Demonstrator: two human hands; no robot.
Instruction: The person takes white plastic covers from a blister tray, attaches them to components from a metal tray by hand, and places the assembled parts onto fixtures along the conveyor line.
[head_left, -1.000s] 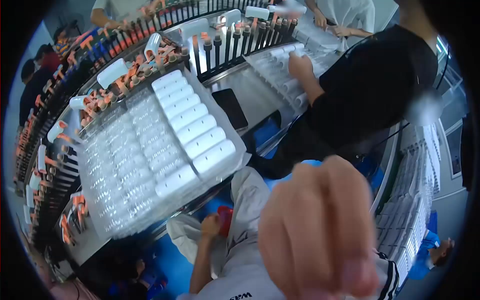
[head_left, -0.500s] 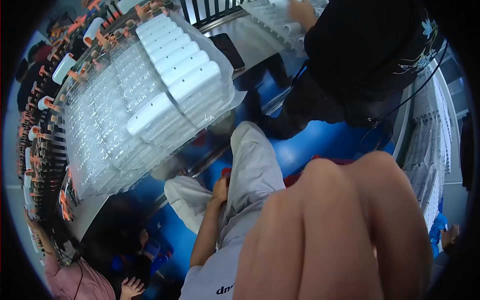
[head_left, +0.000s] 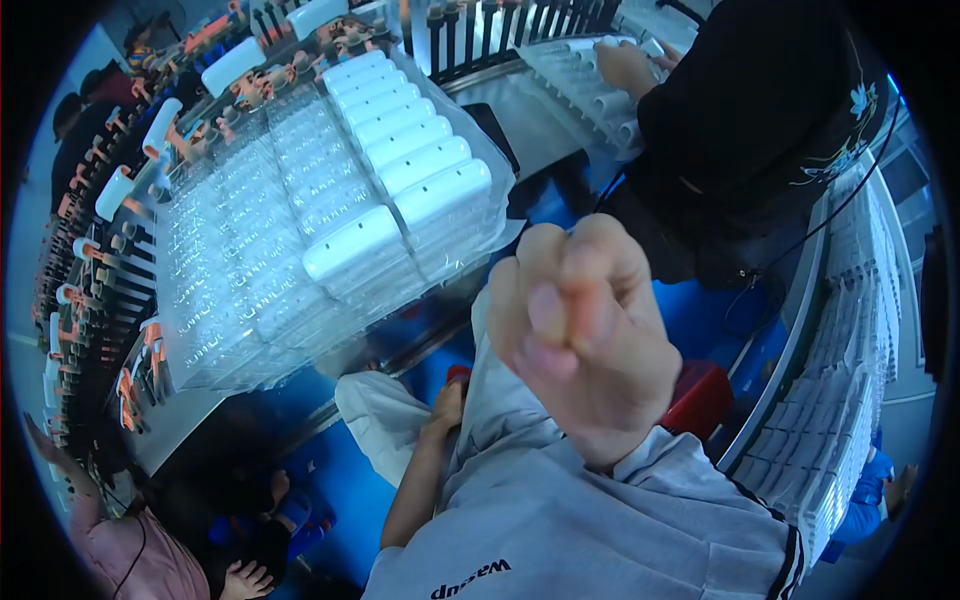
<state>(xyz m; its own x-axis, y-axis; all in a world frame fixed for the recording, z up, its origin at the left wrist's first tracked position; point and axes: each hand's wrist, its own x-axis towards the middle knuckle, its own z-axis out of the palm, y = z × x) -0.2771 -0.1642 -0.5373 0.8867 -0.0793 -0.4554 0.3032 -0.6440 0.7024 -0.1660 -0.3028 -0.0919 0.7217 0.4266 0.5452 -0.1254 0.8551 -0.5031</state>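
My right hand (head_left: 585,335) is raised close to the camera, its fingers curled and pressed together; whatever is inside, if anything, is hidden. Low between my grey-trousered legs, my left hand (head_left: 449,402) is closed beside a small red object (head_left: 458,373), and its fingers are partly hidden. Left of my right hand stands a stack of clear plastic trays (head_left: 250,290). White rounded casings (head_left: 415,165) fill a column of the top tray, and one more white casing (head_left: 350,242) lies in the neighbouring column.
A dark phone (head_left: 490,130) lies behind the stack. A co-worker in black (head_left: 740,130) reaches over another tray (head_left: 565,85). Racks with orange parts (head_left: 140,360) curve along the left. A red stool (head_left: 700,398) and stacked trays (head_left: 830,390) are at right.
My right hand has shifted up and appears smaller, with its curled fingertips now showing. My left hand stays low between my legs. The view has tilted and shifted.
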